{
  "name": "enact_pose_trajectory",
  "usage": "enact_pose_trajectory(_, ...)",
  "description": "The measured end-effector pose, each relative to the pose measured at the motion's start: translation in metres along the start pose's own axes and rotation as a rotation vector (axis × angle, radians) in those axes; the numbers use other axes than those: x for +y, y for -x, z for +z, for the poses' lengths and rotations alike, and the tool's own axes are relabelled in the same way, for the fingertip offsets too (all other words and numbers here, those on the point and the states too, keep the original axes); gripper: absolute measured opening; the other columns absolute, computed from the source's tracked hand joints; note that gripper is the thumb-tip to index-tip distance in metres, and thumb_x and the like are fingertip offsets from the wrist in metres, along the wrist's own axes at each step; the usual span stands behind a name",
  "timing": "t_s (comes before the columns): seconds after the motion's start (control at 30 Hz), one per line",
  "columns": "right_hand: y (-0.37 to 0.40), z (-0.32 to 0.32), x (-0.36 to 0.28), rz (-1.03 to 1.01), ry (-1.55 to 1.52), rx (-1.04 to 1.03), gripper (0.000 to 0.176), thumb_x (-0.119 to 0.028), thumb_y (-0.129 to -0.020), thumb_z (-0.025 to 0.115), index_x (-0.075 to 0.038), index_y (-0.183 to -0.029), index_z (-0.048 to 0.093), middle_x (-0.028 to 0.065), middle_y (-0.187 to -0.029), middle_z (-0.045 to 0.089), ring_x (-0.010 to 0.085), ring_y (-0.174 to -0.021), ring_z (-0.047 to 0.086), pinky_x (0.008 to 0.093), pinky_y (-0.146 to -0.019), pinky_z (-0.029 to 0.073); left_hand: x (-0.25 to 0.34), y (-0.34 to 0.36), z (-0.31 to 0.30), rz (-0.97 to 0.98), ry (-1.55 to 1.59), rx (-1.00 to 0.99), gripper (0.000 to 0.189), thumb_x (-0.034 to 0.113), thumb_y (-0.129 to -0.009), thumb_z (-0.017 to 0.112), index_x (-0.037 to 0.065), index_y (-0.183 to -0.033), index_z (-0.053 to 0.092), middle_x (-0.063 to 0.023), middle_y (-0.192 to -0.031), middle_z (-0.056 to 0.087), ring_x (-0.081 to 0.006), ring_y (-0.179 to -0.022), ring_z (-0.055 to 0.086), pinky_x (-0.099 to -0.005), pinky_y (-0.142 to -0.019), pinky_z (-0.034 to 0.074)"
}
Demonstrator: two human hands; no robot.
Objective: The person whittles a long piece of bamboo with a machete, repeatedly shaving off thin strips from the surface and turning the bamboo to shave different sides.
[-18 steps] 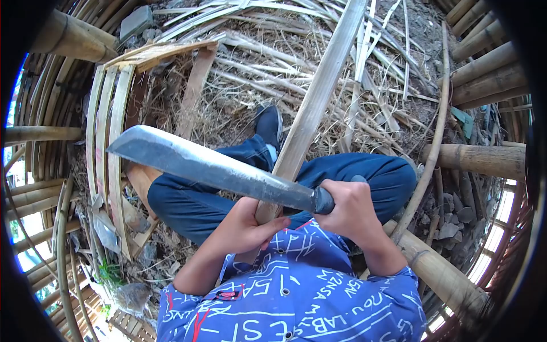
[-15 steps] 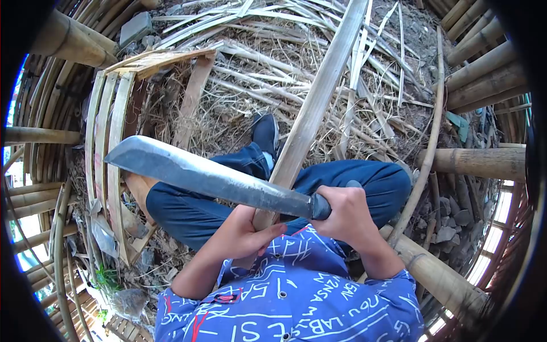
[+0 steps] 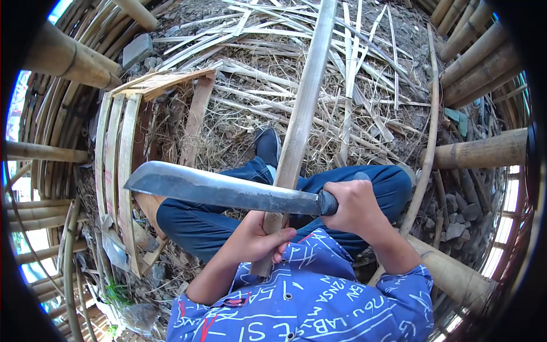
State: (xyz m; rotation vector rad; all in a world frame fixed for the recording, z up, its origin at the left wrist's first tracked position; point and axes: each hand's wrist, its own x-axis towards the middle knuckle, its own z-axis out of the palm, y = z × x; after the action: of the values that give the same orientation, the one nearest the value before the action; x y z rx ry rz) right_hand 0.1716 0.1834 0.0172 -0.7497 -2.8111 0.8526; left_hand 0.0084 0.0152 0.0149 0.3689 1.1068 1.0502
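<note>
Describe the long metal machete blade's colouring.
The blade is dark grey with a silvery upper band, clearest in the head view.

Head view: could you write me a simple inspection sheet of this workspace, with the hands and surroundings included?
Surface: earthen ground, strewn with pale strips.
Job's things: a wooden plank, pointing forward; a large knife, lying across the plank in view, contact unclear.
Clutter: a slatted wooden frame at left, stones at right, a grey block at upper left.
Hands: the left hand grips the plank near its lower end; the right hand grips the knife by its handle.
Cables: nothing seen.
Surroundings: bamboo poles along both sides.
</note>
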Motion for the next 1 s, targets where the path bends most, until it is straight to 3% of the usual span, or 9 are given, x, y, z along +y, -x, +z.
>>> enact_pose_trajectory(0.2,-0.006,-0.006,0.005,-0.06,0.034,0.007,0.021,-0.024,-0.061,0.072,-0.009,-0.072,0.062,0.0103,-0.063,0.062,0.0306,-0.062,0.065,0.0414,-0.057,0.05,0.01,0.003,-0.001,0.103,-0.055,0.026,0.02,0.006,-0.092,0.062,-0.002,-0.105,0.05,-0.0013,-0.062,0.054,-0.0075,-0.049,0.054,-0.0239,-0.042,0.046)
enact_pose_trajectory(0.3,-0.008,-0.007,0.006,-0.051,0.077,0.013,0.022,-0.024,-0.06,0.072,-0.009,-0.072,0.061,0.0092,-0.063,0.062,0.0295,-0.062,0.064,0.0408,-0.057,0.05,0.012,0.002,0.001,0.09,-0.075,0.036,0.023,0.0,-0.091,0.061,-0.004,-0.11,0.049,-0.0024,-0.062,0.051,-0.0091,-0.048,0.053,-0.0249,-0.041,0.045)
enact_pose_trajectory(0.43,-0.012,-0.012,0.01,-0.024,0.104,0.034,0.022,-0.025,-0.061,0.072,-0.009,-0.072,0.061,0.0102,-0.064,0.062,0.0307,-0.064,0.065,0.0424,-0.058,0.05,0.013,0.007,-0.001,0.082,-0.085,0.082,0.018,0.004,-0.091,0.063,-0.003,-0.1,0.05,-0.0025,-0.061,0.053,-0.0089,-0.048,0.054,-0.0249,-0.041,0.045)
enact_pose_trajectory(0.57,-0.025,-0.028,0.055,0.269,0.206,0.228,0.02,-0.026,-0.066,0.072,-0.01,-0.076,0.065,0.0135,-0.068,0.065,0.0352,-0.069,0.066,0.0452,-0.064,0.051,0.009,0.025,-0.007,0.059,-0.069,0.04,0.018,0.009,-0.092,0.065,0.0,-0.09,0.049,-0.0026,-0.062,0.055,-0.0088,-0.049,0.056,-0.024,-0.042,0.044)
enact_pose_trajectory(0.7,-0.033,-0.053,0.098,0.4,0.248,0.32,0.015,-0.022,-0.071,0.069,-0.009,-0.078,0.066,0.0155,-0.072,0.066,0.0366,-0.073,0.066,0.0453,-0.069,0.052,0.005,0.039,-0.008,-0.014,-0.066,0.081,0.017,0.005,-0.089,0.066,0.0,-0.086,0.05,-0.0025,-0.059,0.052,-0.01,-0.048,0.055,-0.0257,-0.041,0.045)
enact_pose_trajectory(0.77,-0.036,-0.066,0.103,0.415,0.228,0.366,0.015,-0.021,-0.072,0.069,-0.007,-0.076,0.066,0.0167,-0.071,0.065,0.0368,-0.073,0.066,0.045,-0.068,0.052,-0.001,0.046,-0.019,-0.03,-0.111,0.026,0.017,0.008,-0.091,0.065,0.002,-0.091,0.049,-0.0008,-0.063,0.055,-0.0074,-0.05,0.055,-0.0231,-0.043,0.044)
enact_pose_trajectory(0.9,-0.028,-0.068,0.115,0.447,0.255,0.417,0.017,-0.021,-0.072,0.069,-0.004,-0.073,0.065,0.0172,-0.064,0.062,0.0355,-0.066,0.065,0.0443,-0.063,0.051,-0.002,0.053,-0.029,-0.036,-0.161,0.042,0.017,0.009,-0.091,0.066,0.002,-0.089,0.051,0.0002,-0.063,0.055,-0.0068,-0.05,0.054,-0.0229,-0.044,0.043)
enact_pose_trajectory(1.0,-0.019,-0.045,0.107,0.331,-0.039,0.476,0.015,-0.015,-0.07,0.068,-0.001,-0.072,0.062,0.0149,-0.06,0.056,0.031,-0.056,0.059,0.0402,-0.057,0.046,0.004,0.042,-0.031,-0.018,-0.218,0.032,0.018,0.01,-0.091,0.067,0.003,-0.087,0.051,0.0004,-0.062,0.055,-0.0066,-0.05,0.054,-0.0228,-0.043,0.043)
